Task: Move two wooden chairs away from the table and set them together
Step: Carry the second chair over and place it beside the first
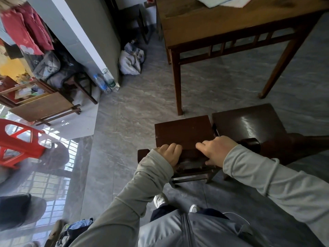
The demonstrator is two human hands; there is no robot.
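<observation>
A grey, marbled tile floor (pixel 135 104) fills most of the frame, glossy enough at lower left to mirror a barred window. At the far left edge a red plastic stool (pixel 19 141) lies tipped on its side, and above it in the upper left red clothing (pixel 26 27) hangs over a cluttered low wooden shelf (pixel 41 106) and bags. Just right of that, a white wall corner (pixel 78 36) runs down to the floor, with two clear plastic bottles (pixel 106 82) leaning at its foot and a knotted white bag (pixel 131 61) beside them. The wooden surface (pixel 222 27), a brown table with a slatted apron, takes up the upper right, a pale cloth (pixel 222 1) lying on its top at the frame edge. Below it, at centre right, the two dark wooden chairs stand side by side on the floor, clear of the table legs, their seats nearly touching: the near chair (pixel 183 132) on the left and the second chair (pixel 249 120) to its right. The left hand (pixel 169 154) is clamped over the near chair's top rail, and the right hand (pixel 215 150) is curled on the same rail, the two hands a little apart. Grey sleeves (pixel 276 182) reach in from the bottom, with white shoes (pixel 161 200) showing below the chair.
</observation>
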